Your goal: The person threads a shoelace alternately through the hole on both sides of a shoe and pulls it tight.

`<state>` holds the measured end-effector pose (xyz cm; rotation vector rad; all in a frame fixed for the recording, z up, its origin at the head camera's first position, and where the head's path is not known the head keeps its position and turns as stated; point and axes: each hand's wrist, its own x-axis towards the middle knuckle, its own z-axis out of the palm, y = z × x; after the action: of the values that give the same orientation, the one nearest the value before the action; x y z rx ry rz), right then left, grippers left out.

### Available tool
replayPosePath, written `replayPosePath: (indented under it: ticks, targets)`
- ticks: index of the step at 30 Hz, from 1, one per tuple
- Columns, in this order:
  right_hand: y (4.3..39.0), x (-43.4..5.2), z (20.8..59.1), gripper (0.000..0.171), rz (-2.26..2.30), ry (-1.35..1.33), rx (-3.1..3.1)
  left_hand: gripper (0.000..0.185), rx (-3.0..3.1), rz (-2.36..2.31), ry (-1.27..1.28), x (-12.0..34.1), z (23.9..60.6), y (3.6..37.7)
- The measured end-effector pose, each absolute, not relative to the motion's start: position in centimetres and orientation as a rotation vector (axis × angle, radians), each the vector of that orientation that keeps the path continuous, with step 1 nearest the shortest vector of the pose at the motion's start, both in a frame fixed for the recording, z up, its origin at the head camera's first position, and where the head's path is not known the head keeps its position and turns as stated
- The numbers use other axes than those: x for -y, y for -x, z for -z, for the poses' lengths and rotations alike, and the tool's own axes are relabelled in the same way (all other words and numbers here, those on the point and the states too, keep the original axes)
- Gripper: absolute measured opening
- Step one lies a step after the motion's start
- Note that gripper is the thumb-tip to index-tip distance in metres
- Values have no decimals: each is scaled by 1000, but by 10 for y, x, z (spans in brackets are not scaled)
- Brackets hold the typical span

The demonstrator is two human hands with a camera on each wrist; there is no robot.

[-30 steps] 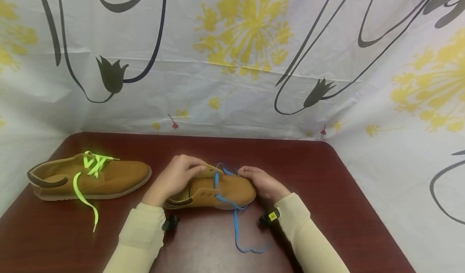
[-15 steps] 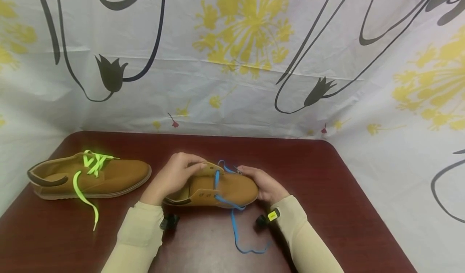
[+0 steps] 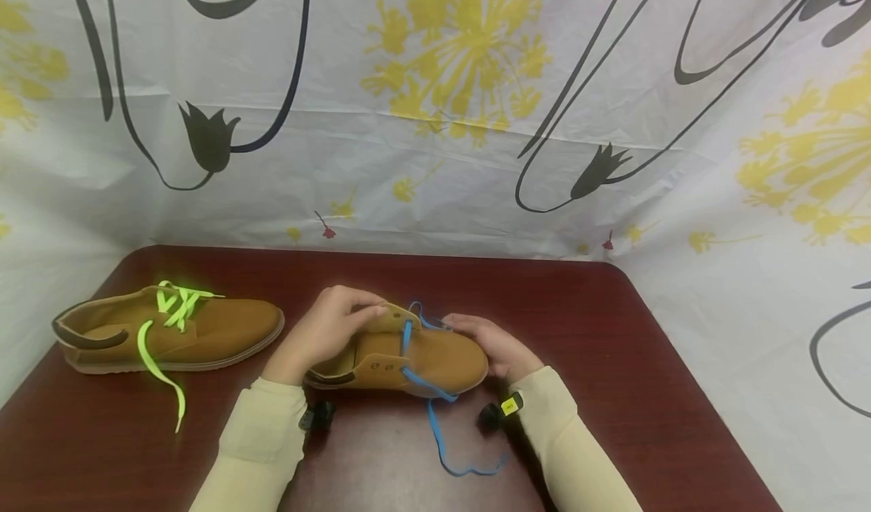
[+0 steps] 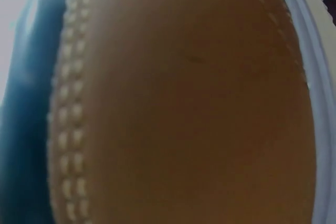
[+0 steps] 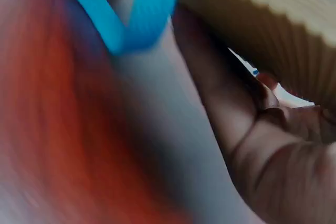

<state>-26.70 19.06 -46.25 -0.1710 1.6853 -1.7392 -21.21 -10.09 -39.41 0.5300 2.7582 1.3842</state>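
A tan shoe (image 3: pixel 445 353) with a blue lace (image 3: pixel 406 338) is between both hands, its toe pointing right. My left hand (image 3: pixel 330 329) pinches the far eyelet flap of that shoe. My right hand (image 3: pixel 495 349) holds the toe from the right; in the right wrist view its fingers (image 5: pixel 226 103) reach under the ribbed sole (image 5: pixel 262 24). The lace crosses the throat of the shoe, and one end trails down onto the table. The shoe's tan side (image 4: pixel 199 108) fills the left wrist view, where the left hand does not show.
A second tan shoe (image 3: pixel 231 330) with a yellow-green lace (image 3: pixel 158 372) stands on the left of the dark red table (image 3: pixel 626 391). A patterned white cloth (image 3: pixel 435 187) hangs behind the table and along its sides.
The shoe has shifted slightly up and its toe a little to the right, with both hands still on it. The near part of the blue lace has slid slightly left.
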Motion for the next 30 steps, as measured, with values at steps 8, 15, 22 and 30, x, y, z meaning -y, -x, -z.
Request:
replayPosePath:
  ticks: [8,15,22,30]
  targets:
    - [268,-196,443,22,1550,300,-2053,24,-2764,-1394,-480,102,393,212]
    - [265,-195,432,26,1394,324,-2331,24,-2792,-1405,-471,106,393,213]
    - [266,-187,447,30,1782,197,-1775,26,-2836,-1427,-444,114,389,212]
    - [262,-182,446,25,2023,118,-1378,26,-2834,-1465,-410,117,385,211]
